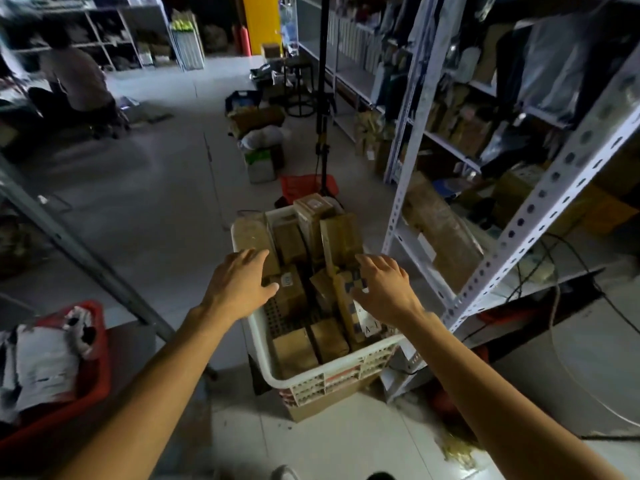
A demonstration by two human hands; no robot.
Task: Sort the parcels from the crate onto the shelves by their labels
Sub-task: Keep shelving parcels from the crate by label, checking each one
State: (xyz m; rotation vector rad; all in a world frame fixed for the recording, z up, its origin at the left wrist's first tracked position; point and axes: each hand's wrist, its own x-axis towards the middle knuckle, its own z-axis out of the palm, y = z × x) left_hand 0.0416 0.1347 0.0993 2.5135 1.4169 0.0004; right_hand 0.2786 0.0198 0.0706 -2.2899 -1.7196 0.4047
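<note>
Both hands hover over the white slatted plastic crate [332,370], brown cardboard parcels [294,351] packed inside; left hand [239,289] spread wide and empty, right hand [384,289] spread at three o'clock, perhaps brushing the tall labelled parcel [349,306] (blurry). Read its label before lifting.

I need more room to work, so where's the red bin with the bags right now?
In the head view the red bin sits on the floor at lower left, left of the white crate.

left hand [239,282] open over crate [346,367] | right hand [384,285] open over parcels [294,351] | shelves [502,237] right
</note>
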